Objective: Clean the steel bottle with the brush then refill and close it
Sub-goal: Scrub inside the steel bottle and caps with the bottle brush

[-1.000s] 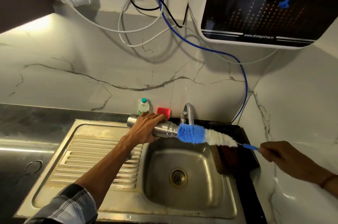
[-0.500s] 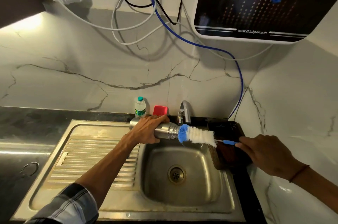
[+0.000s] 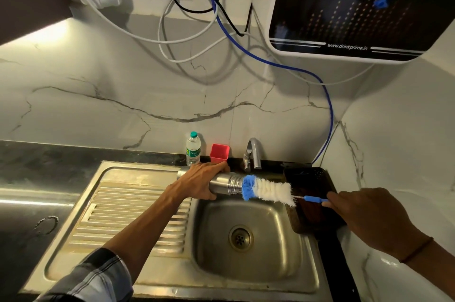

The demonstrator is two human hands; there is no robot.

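Nearest the camera, a checked sleeve (image 3: 93,277) is seen at the lower left, and from it the left forearm is stretched forward over the ribbed drainboard (image 3: 128,215) of the steel sink (image 3: 246,274). Above the left rim of the sink basin, the steel bottle (image 3: 222,184) is gripped round its body by the left hand (image 3: 199,184) and held lying on its side, its threaded mouth turned to the right. The blue-and-white bottle brush (image 3: 267,191) is held at its thin blue handle by the curled fingers of the right hand (image 3: 369,218), to the right of the basin; the blue tip is seated at the bottle's mouth, while most of the white bristles lie outside. Compared with a second ago, when the whole bristle head was exposed, the brush has been pushed in; against half a second ago it has been drawn slightly back out. A scrubbing stroke is therefore judged to be under way, with refilling and closing not yet begun. No cap can be made out. Behind the sink, a tap (image 3: 253,154), a red cup (image 3: 219,152) and a small plastic water bottle (image 3: 192,149) stand on the table against the marble wall; above them a water purifier (image 3: 344,6) is mounted.
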